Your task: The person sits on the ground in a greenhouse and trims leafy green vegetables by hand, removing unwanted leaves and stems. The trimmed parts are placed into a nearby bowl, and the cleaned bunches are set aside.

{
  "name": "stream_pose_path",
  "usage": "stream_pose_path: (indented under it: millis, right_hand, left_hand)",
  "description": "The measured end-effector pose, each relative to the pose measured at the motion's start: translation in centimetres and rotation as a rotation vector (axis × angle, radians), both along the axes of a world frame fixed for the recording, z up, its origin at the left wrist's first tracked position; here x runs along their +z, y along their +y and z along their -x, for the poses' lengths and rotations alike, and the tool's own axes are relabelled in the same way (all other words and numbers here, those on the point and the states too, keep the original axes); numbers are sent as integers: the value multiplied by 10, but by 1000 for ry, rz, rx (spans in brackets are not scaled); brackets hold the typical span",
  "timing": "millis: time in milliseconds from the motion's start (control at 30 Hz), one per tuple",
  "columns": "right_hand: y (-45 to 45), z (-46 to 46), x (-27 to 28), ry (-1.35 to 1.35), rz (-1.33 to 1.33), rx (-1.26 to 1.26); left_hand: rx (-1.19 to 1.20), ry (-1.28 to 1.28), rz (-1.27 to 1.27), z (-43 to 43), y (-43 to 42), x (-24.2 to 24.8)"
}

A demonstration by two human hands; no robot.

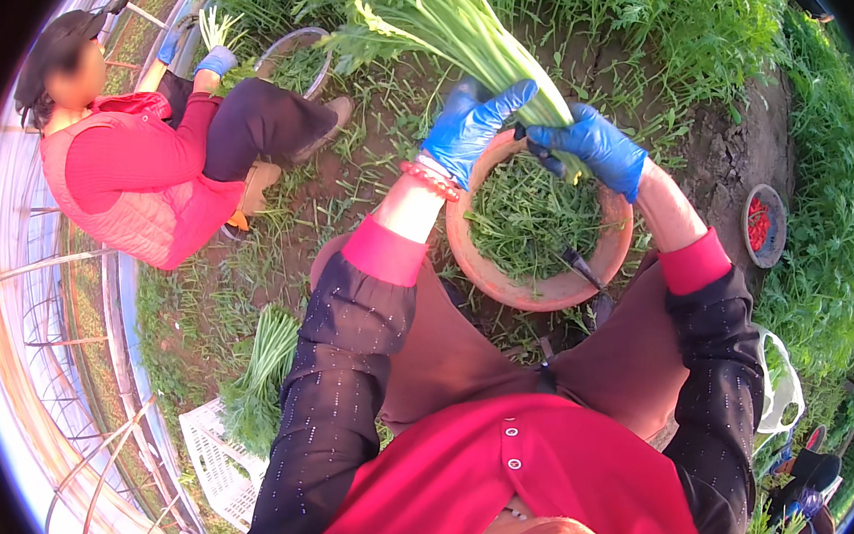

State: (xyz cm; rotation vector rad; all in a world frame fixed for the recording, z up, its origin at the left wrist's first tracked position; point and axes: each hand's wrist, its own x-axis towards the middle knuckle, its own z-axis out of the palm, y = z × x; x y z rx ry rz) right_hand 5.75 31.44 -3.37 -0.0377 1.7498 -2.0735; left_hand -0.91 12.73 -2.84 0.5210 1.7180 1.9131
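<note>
A thick bunch of long-stemmed leafy greens (482, 38) is held up before me, leaves to the upper left and stem ends to the lower right. My left hand (476, 124), in a blue glove, is closed around the stems from the left, thumb across them. My right hand (594, 146), also blue-gloved, grips the bunch near the stem ends. Below both hands stands a terracotta-coloured basin (462, 232) between my knees, holding loose green trimmings (536, 223). Across its lower right rim lies a dark narrow object (583, 268), too unclear to name.
A co-worker (134, 161) sits at left, gloved, holding greens beside a clear-rimmed tub (331, 56). Tied-looking greens (264, 375) lie at a white plastic crate (219, 469). At right are a bowl (776, 227) with red strips (757, 225), a plastic bag (782, 393) and standing plants (841, 171).
</note>
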Motion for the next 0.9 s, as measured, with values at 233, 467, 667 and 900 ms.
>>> stream_pose_path:
  millis: [233, 467, 667, 900]
  right_hand:
    - [31, 7, -29, 527, -1456, 40]
    - [9, -6, -4, 858, -1400, 219]
    - [31, -3, 68, 1166, -1322, -574]
    - [-5, -14, 50, 343, -257, -270]
  left_hand:
    - [7, 830, 179, -6, -4, -1]
    - [-321, 1029, 788, -15, -1, -16]
    - [-262, -157, -81, -15, -21, 17]
    - [-326, -450, -275, -24, -17, 30]
